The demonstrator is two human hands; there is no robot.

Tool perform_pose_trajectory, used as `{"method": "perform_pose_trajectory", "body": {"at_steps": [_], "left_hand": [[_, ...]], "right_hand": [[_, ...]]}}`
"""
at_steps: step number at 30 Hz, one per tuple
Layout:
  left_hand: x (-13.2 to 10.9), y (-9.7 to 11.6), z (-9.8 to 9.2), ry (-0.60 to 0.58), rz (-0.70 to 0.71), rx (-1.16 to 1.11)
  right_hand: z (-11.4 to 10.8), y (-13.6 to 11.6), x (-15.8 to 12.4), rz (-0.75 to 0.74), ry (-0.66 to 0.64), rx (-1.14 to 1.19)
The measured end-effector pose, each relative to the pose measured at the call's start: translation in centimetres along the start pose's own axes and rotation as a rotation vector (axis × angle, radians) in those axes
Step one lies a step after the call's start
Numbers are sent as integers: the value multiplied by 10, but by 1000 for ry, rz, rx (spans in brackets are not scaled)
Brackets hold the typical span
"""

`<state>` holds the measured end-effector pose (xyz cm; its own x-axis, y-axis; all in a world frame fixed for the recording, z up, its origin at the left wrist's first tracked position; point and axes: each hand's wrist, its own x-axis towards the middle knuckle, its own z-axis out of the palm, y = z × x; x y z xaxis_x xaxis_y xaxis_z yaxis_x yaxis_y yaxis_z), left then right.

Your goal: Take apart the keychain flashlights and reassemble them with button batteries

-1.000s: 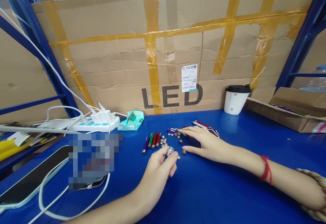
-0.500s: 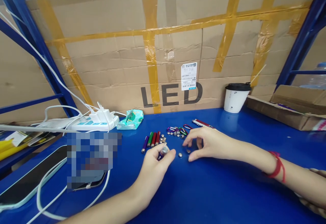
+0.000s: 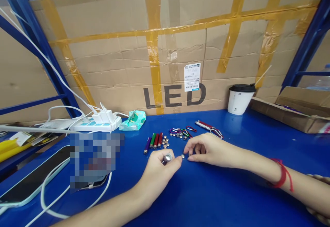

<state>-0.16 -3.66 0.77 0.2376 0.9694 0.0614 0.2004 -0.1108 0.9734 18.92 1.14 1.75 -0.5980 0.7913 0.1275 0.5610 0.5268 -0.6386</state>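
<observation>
My left hand [image 3: 157,170] is closed around a small flashlight tube [image 3: 168,158], its round open end facing up toward me. Just right of that thumb, a loose button cell [image 3: 183,156] lies on the blue table. Beside it, my right hand [image 3: 210,149] has thumb and fingertips brought together low over the surface, pinching a button cell [image 3: 189,154] that is mostly hidden. Behind my left hand, several purple, green and red tubes [image 3: 155,141] lie in a row with a group of button cells [image 3: 165,141]. Coloured carabiners [image 3: 175,130] with small metal parts lie farther back.
Two pen-like sticks [image 3: 202,125] lie behind my right hand. A lidded paper cup [image 3: 240,101] and an open cardboard box [image 3: 291,117] are at the back right. To the left are a power strip [image 3: 84,125], cables, a phone [image 3: 33,175] and a tissue pack [image 3: 135,120].
My right hand has lowered and moved slightly left, its fingers closing on one of the two loose button cells. My left hand has turned the tube's open end more toward me.
</observation>
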Motion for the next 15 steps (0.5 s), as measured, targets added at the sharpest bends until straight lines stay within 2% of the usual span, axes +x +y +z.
{"method": "perform_pose_trajectory", "body": {"at_steps": [6,12,15], "left_hand": [[-1,2,1,-4,-9,7],[-1,-3,2,-49,10,31],[-2,-6,2,-95,25,64]], "right_hand": [[3,-2,0,1,1,11],[7,-16,-1,-59,297,250],[10,-25,-5,-105,285,383]]}}
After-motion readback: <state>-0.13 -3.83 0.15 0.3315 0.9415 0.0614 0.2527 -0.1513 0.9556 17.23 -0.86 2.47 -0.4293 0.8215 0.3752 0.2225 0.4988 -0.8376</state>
